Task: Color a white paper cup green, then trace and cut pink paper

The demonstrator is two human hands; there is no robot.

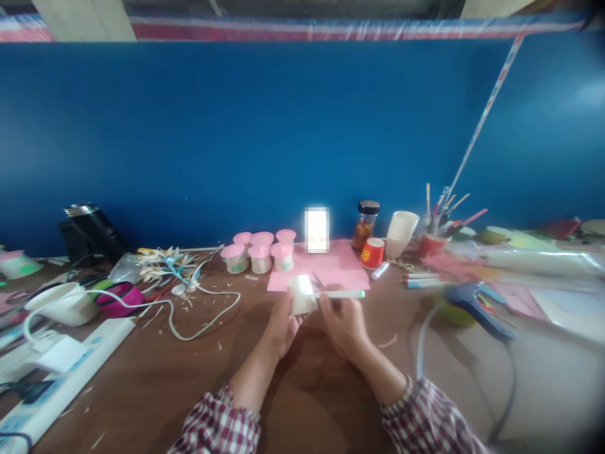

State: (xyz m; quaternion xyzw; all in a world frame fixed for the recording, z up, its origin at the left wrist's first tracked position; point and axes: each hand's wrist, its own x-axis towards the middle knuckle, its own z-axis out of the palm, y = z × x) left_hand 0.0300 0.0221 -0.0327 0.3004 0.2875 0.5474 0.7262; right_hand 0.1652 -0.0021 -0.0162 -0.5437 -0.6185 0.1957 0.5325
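Observation:
Near the middle of the table, my left hand [283, 328] is closed round a small white paper cup [302, 296], which is tilted toward me. My right hand [347, 325] grips a white marker pen [347, 294] with a green end pointing right; its other end meets the cup's side. Whether the tip touches the cup I cannot tell. Beyond my hands lies a pink paper sheet [338, 261], with a dark slim tool, perhaps scissors, partly hidden on it. Several small cups with pink round tops [259, 249] stand to the left of the sheet.
At the right are a red paper cup [373, 253], a lidded jar [365, 226], a white cup [401, 233], markers [425, 281] and a blue glue gun [477, 309] with its cable. On the left lie a power strip [80, 372], a white cord [189, 337] and a tape roll [63, 306].

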